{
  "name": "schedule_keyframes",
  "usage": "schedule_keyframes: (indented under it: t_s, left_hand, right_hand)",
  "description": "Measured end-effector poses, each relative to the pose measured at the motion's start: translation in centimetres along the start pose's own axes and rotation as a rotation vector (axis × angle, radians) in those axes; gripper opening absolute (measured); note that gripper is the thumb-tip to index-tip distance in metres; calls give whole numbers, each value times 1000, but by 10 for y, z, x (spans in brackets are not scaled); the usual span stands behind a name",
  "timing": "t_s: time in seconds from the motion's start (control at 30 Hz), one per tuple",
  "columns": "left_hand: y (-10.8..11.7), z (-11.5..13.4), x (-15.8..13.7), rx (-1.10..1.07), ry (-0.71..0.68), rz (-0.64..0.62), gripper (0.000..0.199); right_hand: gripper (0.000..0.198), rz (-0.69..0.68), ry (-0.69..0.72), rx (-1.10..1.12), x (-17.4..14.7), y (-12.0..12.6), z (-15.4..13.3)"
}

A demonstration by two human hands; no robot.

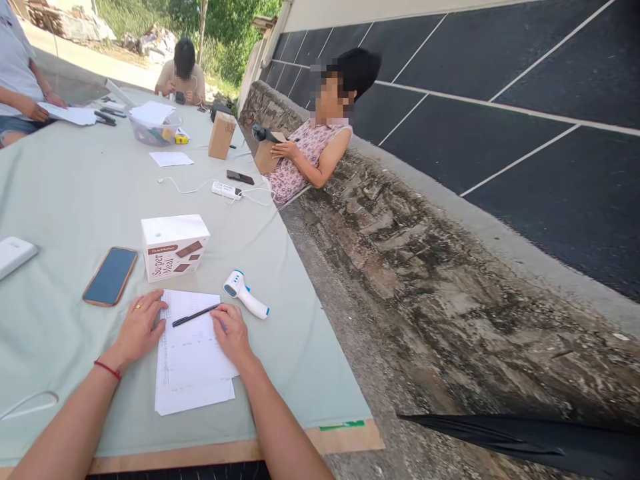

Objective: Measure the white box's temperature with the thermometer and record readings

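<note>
A stack of white paper sheets (195, 363) with faint handwriting lies in front of me on the table. My left hand (140, 328) rests at its upper left edge, fingers apart and the thumb on the paper. On the right edge lies my right hand (231, 333), its fingers loosely bent beside the end of a black pen (195, 315) that lies slantwise across the sheets. Something small and blue shows by those fingers; I cannot make it out. A white and blue infrared thermometer (247, 293) lies just beyond my right hand. Behind the papers stands a white "Super Meal" box (175, 247).
Left of the box lies a smartphone (110, 276); a white device (15, 256) sits at the far left. Farther off are a power strip (227, 190), a cardboard box (221, 135) and a plastic basin (155, 130). Several people are around the table (270, 387); a stone wall (400, 267) runs right.
</note>
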State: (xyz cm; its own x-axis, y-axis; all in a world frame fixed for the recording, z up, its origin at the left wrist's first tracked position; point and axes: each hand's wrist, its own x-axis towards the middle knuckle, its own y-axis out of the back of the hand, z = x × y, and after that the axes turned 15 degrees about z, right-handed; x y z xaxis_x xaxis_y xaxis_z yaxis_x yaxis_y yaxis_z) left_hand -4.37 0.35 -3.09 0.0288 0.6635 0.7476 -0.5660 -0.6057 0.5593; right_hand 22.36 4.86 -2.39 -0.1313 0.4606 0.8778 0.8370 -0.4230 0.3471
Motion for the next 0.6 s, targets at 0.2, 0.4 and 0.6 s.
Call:
schedule_keyframes:
  t_s: [0.2,0.4,0.6]
  left_hand:
    - [1,0,0,-2,1,-13,28]
    - [0,0,-1,-8,5,-19,27]
    - [0,-1,-1,-1,-3,-14,28]
  right_hand:
    - [24,-11,-6,-11,0,0,0]
    - [24,-17,-18,-22,-1,0,0]
    - [23,6,3,1,0,0,-1]
